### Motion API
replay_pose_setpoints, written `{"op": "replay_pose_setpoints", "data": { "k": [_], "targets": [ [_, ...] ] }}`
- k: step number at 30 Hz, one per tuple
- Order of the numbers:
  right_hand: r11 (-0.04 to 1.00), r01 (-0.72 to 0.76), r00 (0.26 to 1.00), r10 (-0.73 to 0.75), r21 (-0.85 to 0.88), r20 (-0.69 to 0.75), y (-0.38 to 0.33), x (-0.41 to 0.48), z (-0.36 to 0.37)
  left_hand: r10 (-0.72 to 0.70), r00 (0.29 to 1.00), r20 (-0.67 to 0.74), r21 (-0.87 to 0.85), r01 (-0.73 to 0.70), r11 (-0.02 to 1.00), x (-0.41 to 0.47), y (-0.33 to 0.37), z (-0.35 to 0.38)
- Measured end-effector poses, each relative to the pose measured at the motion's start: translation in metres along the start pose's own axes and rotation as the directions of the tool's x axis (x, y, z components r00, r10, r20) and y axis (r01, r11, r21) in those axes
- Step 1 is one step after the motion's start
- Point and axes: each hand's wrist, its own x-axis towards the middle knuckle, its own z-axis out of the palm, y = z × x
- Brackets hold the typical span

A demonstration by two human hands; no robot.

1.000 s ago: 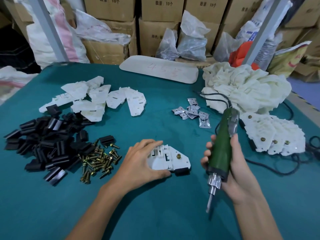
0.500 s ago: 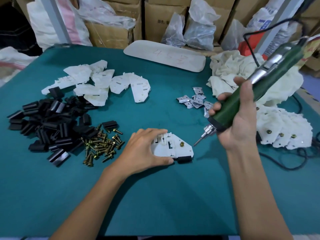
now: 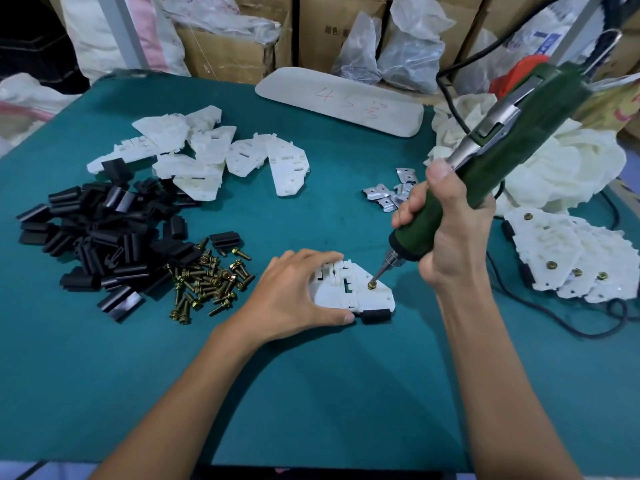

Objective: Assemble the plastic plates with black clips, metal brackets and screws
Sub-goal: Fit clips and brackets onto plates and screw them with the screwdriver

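Item: white moulded plastic plate (image 3: 341, 294), black clip (image 3: 375, 317) fitted, on the teal table (image 3: 311, 393). Our left hand (image 3: 294, 292) clasps it between thumb and fingers; our right hand (image 3: 450, 233) grips the green electric screwdriver (image 3: 505, 150), bit on the brass screw (image 3: 372, 285). Risk: we judge the slanted bit may slip, marring plastic.

- Your teal table (image 3: 311, 393).
- To your left: black clips (image 3: 104, 237), heaped; brass screws (image 3: 207, 282) just beside.
- Far left: loose white plates (image 3: 207, 154).
- Centre: metal brackets (image 3: 388, 197); single plate (image 3: 375, 296).
- To your right: screwed plates (image 3: 571, 258); white cloth (image 3: 554, 168).
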Motion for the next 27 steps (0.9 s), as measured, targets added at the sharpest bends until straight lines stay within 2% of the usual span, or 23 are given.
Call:
{"op": "replay_pose_setpoints", "data": {
  "k": [8, 16, 27],
  "targets": [
    [1.000, 0.001, 1.000, -0.001, -0.012, -0.015, 0.008, 0.002, 0.003, 0.003, 1.000, 0.003, 0.002, -0.003, 1.000, 0.001, 0.001, -0.001],
    [0.992, 0.072, 0.997, -0.068, -0.107, 0.046, 0.012, -0.002, 0.010, 0.005, 1.000, -0.012, 0.013, -0.005, 1.000, 0.002, 0.000, 0.001],
    [0.984, 0.086, 0.995, -0.077, -0.154, 0.063, 0.015, -0.004, 0.012, -0.003, 1.000, -0.018, -0.005, 0.002, 1.000, 0.003, -0.001, 0.002]
  ]
}}
